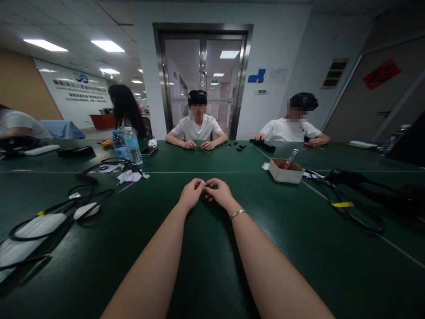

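While your left hand [191,195] and right hand [220,193] pinch a small dark piece [208,185] at twelve o'clock, uneven pressure could flick it loose.

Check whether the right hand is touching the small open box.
Apart: the head view shows green tabletop between the right hand and the small open box.

Red paper [381,74] on the door [358,110] reads 福, while the wall sign's [79,99] Chinese lettering is mostly too blurred.
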`<state>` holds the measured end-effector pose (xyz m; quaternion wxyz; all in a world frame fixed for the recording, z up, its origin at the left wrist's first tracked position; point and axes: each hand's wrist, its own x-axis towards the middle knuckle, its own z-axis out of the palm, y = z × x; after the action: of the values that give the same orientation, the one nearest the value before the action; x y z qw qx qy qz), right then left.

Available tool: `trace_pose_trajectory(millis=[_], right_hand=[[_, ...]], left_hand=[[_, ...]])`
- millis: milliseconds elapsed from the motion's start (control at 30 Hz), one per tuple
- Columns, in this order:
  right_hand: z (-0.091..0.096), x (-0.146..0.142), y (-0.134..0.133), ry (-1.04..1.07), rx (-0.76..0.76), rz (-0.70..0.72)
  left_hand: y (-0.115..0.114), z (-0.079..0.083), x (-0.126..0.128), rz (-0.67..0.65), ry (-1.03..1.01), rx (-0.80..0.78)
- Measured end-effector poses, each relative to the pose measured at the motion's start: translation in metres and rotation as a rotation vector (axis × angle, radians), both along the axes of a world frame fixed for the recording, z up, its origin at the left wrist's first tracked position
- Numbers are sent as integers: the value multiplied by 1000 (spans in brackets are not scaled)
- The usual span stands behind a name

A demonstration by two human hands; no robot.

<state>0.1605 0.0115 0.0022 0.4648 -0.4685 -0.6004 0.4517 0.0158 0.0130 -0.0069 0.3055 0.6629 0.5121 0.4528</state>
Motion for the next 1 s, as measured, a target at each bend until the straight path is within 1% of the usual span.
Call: trace_pose_trajectory(millis=[100,267,367,567,733,1000], right_hand=[[2,3,1,116,-56,-8],[4,10,3,291,-98,-22],[5,12,3,359,-140,-35],[8,14,1,400,-151,-20],[7,16,0,425,-142,21],[8,19,-2,446,-156,64]], left_hand=[[0,1,1,-1,-9,-6],[-1,2,1,-3,-48,-40],[-2,2,0,-5,-49,-39],[-3,3,1,33,-28,-65],[-6,9,0,57,51,-96],[-9,14,-1,81,122,-139]])
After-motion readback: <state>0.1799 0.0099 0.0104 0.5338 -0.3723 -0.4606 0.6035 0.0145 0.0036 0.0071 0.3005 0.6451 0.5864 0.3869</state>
